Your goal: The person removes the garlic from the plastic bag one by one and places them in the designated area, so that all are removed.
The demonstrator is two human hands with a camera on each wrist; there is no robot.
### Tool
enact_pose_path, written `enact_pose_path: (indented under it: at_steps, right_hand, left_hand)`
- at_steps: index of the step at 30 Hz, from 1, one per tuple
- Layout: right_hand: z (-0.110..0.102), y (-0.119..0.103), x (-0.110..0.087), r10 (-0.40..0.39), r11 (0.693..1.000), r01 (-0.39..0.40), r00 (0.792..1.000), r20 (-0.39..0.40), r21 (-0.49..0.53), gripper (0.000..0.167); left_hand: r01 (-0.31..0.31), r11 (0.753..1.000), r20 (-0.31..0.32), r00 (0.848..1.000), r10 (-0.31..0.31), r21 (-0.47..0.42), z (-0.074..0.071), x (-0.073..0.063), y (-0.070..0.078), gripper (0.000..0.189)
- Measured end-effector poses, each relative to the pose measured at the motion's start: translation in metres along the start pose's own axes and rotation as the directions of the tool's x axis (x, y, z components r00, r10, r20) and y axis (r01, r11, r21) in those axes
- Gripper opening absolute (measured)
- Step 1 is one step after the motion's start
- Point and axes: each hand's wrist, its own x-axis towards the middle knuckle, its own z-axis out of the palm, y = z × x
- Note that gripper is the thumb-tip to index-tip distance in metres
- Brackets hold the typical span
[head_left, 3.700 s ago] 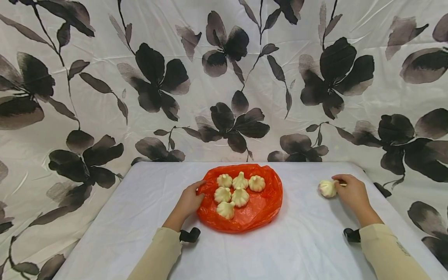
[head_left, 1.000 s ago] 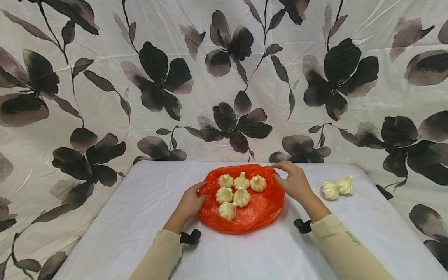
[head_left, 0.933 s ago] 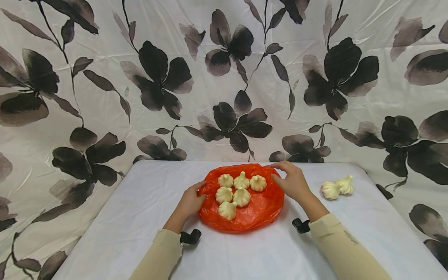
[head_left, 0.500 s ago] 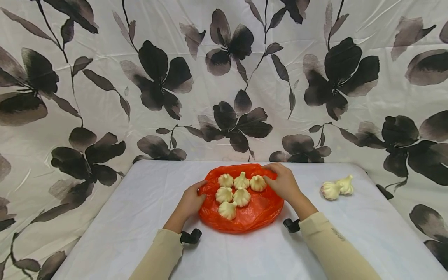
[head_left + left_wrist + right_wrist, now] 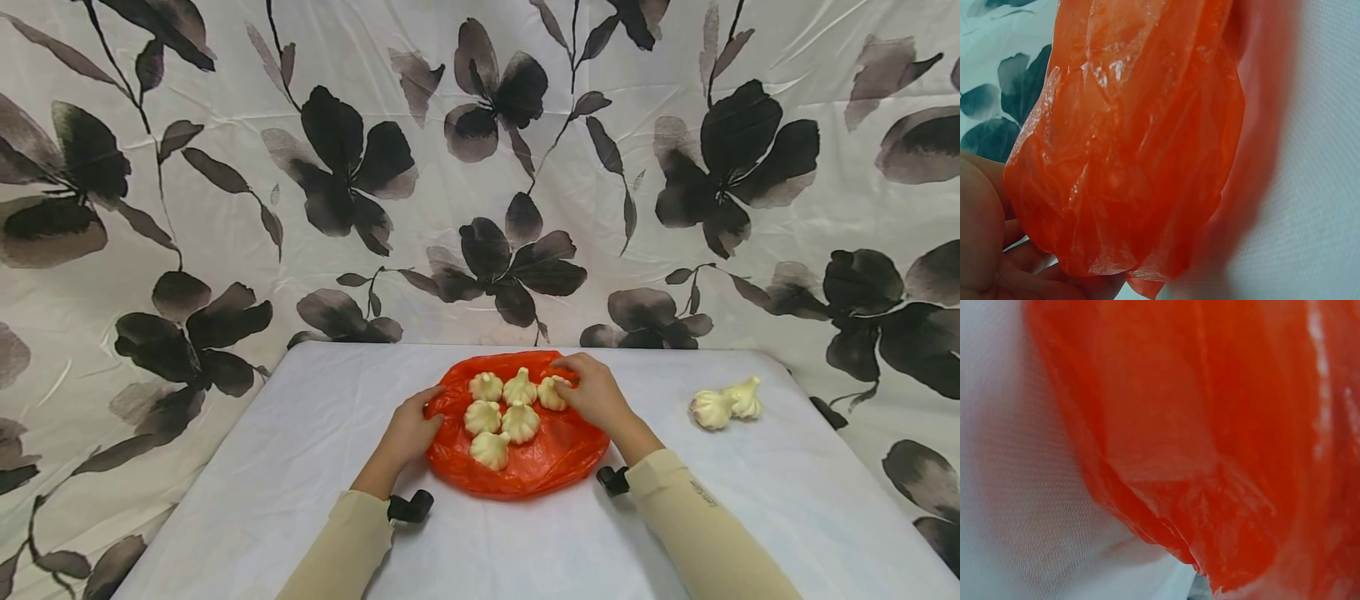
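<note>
Further left over the red bag (image 5: 555,442) than half a second ago, our right hand (image 5: 596,396) is curving down at the far-right garlic bulb (image 5: 551,395), thumb and forefinger standing apart and, as far as we are seeing, not pinching it. Our left hand (image 5: 407,429) is resting against the bag's left rim; we cannot tell whether it is gripping the film or just steadying it. That bulb is sitting inside the bag's far right edge, with five other bulbs (image 5: 489,451) lying to its left, some nearer us. We are judging it light, firm and slightly slippery, so we are favouring its round sides or neck for taking hold; the bag is looking thin and floppy. Further out, two more bulbs (image 5: 711,410) are lying near the far right corner of the white-covered bench (image 5: 240,500), and floral cloth (image 5: 420,183) is hanging behind.
</note>
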Motion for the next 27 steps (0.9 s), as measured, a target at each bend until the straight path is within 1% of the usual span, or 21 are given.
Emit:
enact_pose_path:
  at_steps: [6, 10, 16, 22, 27]
  right_hand:
    - [0.007, -0.001, 0.004, 0.034, 0.999, -0.034, 0.998, 0.059, -0.011, 0.029]
    - [0.011, 0.0, 0.006, 0.03, 0.999, -0.028, 0.997, 0.069, -0.042, 0.028]
    - [0.015, 0.001, 0.006, 0.03, 0.993, -0.021, 0.997, 0.07, -0.12, 0.026]
    - [0.01, -0.003, 0.005, -0.007, 0.991, 0.015, 0.998, 0.062, -0.131, 0.024]
    - [0.002, -0.006, 0.003, -0.041, 0.99, 0.045, 0.999, 0.03, -0.135, 0.022]
  left_hand:
    - [0.001, 1.0, -0.001, 1.0, -0.001, 0.009, 0.001, -0.002, 0.001, 0.052]
    - [0.004, 1.0, -0.005, 1.0, -0.004, 0.01, 0.001, -0.002, 0.002, 0.052]
    - [0.007, 1.0, -0.003, 1.0, -0.007, 0.011, 0.002, -0.002, 0.001, 0.052]
    - [0.011, 1.0, -0.005, 1.0, -0.011, 0.014, 0.002, -0.003, 0.001, 0.052]
    - [0.01, 1.0, -0.003, 1.0, -0.01, 0.014, 0.003, -0.003, 0.002, 0.052]
